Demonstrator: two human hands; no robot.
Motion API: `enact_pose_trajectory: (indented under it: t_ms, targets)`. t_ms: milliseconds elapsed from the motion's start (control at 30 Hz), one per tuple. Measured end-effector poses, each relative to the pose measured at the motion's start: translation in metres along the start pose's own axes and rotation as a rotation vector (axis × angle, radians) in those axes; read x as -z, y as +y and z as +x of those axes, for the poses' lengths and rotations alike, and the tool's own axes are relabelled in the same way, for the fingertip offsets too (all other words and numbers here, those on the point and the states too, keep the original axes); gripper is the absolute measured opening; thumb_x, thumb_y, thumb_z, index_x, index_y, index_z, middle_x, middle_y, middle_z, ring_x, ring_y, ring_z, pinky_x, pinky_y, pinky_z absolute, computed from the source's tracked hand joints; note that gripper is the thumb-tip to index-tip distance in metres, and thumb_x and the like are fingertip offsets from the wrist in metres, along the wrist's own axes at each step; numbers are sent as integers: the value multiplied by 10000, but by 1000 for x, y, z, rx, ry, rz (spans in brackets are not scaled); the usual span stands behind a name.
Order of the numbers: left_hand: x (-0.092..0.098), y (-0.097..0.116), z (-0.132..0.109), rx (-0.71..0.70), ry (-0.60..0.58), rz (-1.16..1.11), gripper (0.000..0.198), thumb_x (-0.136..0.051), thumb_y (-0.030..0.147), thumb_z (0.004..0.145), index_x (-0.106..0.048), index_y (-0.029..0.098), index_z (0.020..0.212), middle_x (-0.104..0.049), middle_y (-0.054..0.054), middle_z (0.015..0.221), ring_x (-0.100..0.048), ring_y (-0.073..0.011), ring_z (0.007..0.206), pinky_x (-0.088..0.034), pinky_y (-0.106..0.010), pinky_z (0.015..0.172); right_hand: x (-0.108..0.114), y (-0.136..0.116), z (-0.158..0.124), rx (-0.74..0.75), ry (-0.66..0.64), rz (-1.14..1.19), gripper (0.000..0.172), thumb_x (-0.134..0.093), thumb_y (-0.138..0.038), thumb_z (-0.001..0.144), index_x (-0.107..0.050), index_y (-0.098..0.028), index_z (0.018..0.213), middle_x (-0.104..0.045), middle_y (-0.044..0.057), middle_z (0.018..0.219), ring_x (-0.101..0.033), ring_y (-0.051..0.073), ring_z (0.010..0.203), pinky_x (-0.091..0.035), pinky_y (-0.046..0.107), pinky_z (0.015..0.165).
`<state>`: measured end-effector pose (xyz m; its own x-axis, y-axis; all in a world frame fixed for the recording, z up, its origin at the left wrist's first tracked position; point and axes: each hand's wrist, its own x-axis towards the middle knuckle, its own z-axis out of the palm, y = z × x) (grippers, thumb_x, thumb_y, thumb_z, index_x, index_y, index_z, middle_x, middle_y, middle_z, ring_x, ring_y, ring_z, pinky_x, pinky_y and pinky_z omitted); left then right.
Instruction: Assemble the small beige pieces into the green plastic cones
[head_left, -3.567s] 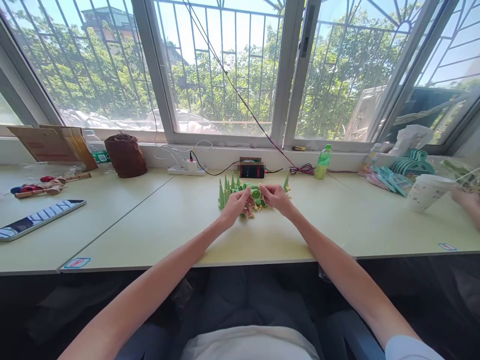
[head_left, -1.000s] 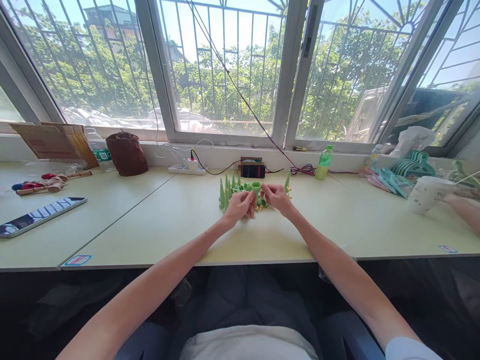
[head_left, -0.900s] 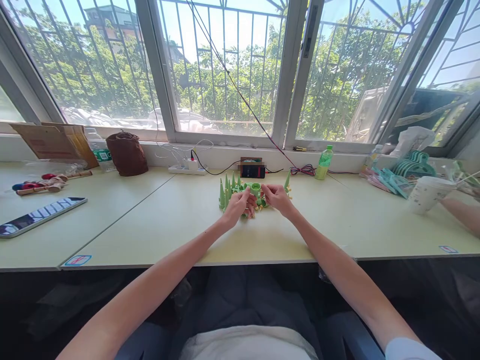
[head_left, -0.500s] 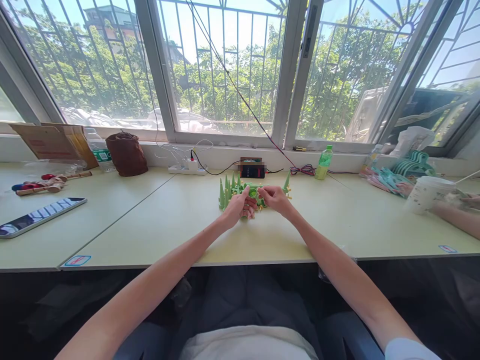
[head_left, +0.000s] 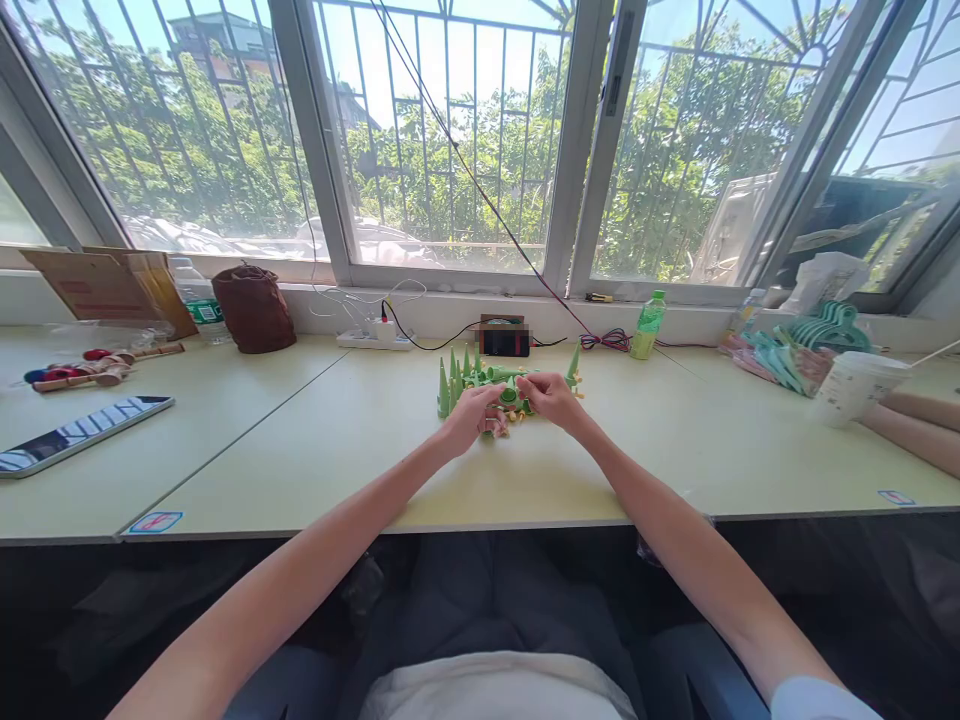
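Over the middle of the table, my left hand is closed, with thumb and fingers around a small round green plastic piece. My right hand comes in from the right beside it, its fingertips pinched at the edge of that piece; anything between them is too small to name. Behind and around both hands stand green plastic toy parts, with several pointed green cones upright on the left and another green cone on the right. Small yellow bits show among them, and my hands hide part of the group.
A dark phone-like device stands behind the green parts. Also on the table are a green bottle, a brown pouch, a smartphone, wooden toys, a power strip and a white cup near another person's arm.
My left thumb and fingers have shifted slightly over the round green piece, which sits a little lower. My right hand stays nearly in place. The other person's arm at the right has moved.
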<state>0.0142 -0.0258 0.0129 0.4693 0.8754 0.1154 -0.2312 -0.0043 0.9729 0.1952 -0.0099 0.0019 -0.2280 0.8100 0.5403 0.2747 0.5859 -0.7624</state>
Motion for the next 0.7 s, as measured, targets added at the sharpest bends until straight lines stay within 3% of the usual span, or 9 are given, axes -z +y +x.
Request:
enact_pose_trajectory:
  t_ms: [167, 467, 700]
  targets:
    - [0, 1, -4, -56, -8, 118, 414, -739, 458, 743, -593, 128, 946, -525, 20, 632, -563, -111, 504, -414, -209, 393, 0, -2, 0, -28, -12, 50, 504, -506, -597, 872, -484, -178, 593, -339, -47, 437, -310, 81, 402, -232, 245, 411]
    - [0, -3, -4, -122, 30, 174, 488, -752, 429, 738, -576, 154, 1101, -595, -41, 889, -593, -103, 522, -436, -223, 365, 1, -2, 0, -26, 15, 29, 517, -498, -598, 874, -463, -177, 575, -368, -39, 449, -327, 80, 403, -243, 244, 414]
    - [0, -6, -1, -92, 55, 181, 501, -746, 437, 746, -568, 147, 1115, -590, -29, 841, -604, -110, 502, -445, -228, 362, -2, -14, -2, 38, 79, -189, 542, -439, -588, 898, -436, -176, 546, -365, -26, 479, -327, 94, 476, -261, 258, 480]
